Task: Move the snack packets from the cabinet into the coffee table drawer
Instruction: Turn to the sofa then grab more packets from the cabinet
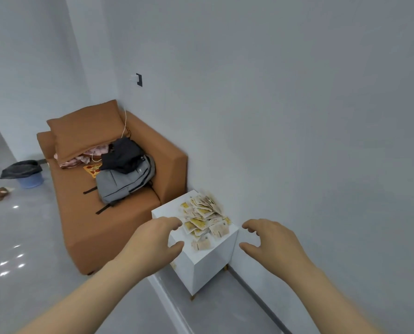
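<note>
A heap of several small yellow-and-white snack packets (pixel 204 216) lies on top of a small white cabinet (pixel 208 266) standing against the wall. My left hand (pixel 153 239) hovers at the cabinet's left edge, fingers loosely spread, holding nothing. My right hand (pixel 271 239) is stretched out to the right of the cabinet, fingers also loosely curved and empty. Both hands are short of the packets, one on each side of the heap. No coffee table or drawer is in view.
An orange sofa (pixel 109 222) stands left of the cabinet, with a grey backpack (pixel 124 182), dark clothes and a cushion on it. A blue bin with a black bag (pixel 26 173) sits on the shiny grey floor at the far left. A white wall runs along the right.
</note>
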Demonstrator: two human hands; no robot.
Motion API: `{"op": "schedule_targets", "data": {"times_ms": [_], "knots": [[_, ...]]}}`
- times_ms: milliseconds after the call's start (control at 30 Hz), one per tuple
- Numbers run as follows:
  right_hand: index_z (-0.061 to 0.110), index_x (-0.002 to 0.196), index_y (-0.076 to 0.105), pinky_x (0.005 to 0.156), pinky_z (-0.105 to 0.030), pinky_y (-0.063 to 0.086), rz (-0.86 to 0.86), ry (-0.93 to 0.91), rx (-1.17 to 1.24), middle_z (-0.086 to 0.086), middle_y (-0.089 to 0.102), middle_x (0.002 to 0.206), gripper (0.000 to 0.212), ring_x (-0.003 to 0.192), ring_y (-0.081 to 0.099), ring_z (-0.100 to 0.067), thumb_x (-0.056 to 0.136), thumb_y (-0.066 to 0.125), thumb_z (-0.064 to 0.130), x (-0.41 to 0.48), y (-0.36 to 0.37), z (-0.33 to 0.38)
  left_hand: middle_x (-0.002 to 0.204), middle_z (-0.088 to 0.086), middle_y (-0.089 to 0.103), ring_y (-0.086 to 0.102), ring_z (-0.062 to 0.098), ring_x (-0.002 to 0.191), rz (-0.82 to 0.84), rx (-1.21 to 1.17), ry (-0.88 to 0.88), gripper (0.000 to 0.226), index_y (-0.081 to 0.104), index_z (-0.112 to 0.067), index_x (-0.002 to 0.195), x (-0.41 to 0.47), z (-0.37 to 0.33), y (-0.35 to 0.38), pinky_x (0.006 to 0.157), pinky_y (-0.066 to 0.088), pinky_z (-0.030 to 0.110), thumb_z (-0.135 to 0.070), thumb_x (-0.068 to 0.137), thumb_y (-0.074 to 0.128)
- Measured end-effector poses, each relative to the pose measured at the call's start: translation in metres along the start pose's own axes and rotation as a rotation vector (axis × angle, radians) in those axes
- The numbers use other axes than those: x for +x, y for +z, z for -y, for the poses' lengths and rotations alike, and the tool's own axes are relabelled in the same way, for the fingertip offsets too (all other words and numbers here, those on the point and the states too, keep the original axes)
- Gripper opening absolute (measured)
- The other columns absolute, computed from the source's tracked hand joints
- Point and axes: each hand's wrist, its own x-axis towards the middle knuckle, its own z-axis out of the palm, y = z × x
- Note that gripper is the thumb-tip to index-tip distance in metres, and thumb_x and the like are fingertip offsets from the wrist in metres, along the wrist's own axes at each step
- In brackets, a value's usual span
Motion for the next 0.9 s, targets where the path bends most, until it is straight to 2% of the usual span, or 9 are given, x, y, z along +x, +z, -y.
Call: {"op": "schedule_targets", "data": {"times_ms": [400,700,900], "knots": [[0.035,0.130,0.050,0.088,-0.021,0.044,0.154,0.268,0.148,0.016,0.058,0.121,0.045,0.110,0.053,-0.004,0.087,0.056,0.047,0.197,0.090,0.026,0.127,-0.013,0.056,0.053,0.005,0.114,0.192,-0.046,0.025,0.045,0.050,-0.026,0.131,0.188,0.151,0.027,0.090,0.043,0.018,-0.039,0.088,0.055],[0.034,0.126,0.053,0.079,-0.018,0.040,0.244,0.418,0.262,0.014,0.059,0.118,0.042,0.097,0.053,-0.002,0.086,0.059,0.044,0.303,0.140,-0.012,0.126,-0.012,0.056,0.053,0.007,0.114,0.350,-0.063,-0.010,0.043,0.050,-0.025,0.131,0.314,0.189,0.085,0.091,0.042,0.021,-0.037,0.090,0.053],[0.028,0.124,0.055,0.083,-0.023,0.046,0.358,0.487,0.311,0.010,0.061,0.116,0.040,0.102,0.058,-0.008,0.086,0.060,0.039,0.375,0.172,-0.054,0.124,-0.011,0.058,0.054,0.008,0.112,0.461,-0.095,-0.114,0.041,0.051,-0.023,0.129,0.380,0.205,0.132,0.091,0.043,0.021,-0.035,0.089,0.055]]}}
